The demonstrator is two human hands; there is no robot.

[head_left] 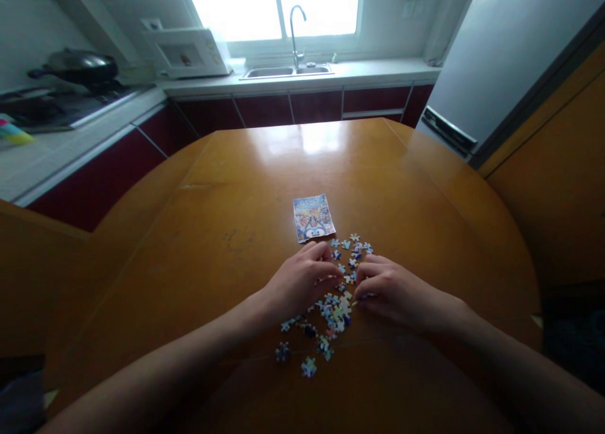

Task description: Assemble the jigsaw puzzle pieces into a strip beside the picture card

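Several small colourful jigsaw pieces lie scattered on the round wooden table. My left hand and my right hand rest among them, fingertips nearly meeting over the pile. Both have their fingers curled down and pinched onto pieces at the middle of the pile. What each pinch holds is too small to make out. A small printed picture card lies flat just beyond the pieces.
Behind the table runs a kitchen counter with a sink and tap, a white microwave and a wok on a hob at the left. A grey fridge stands at the right.
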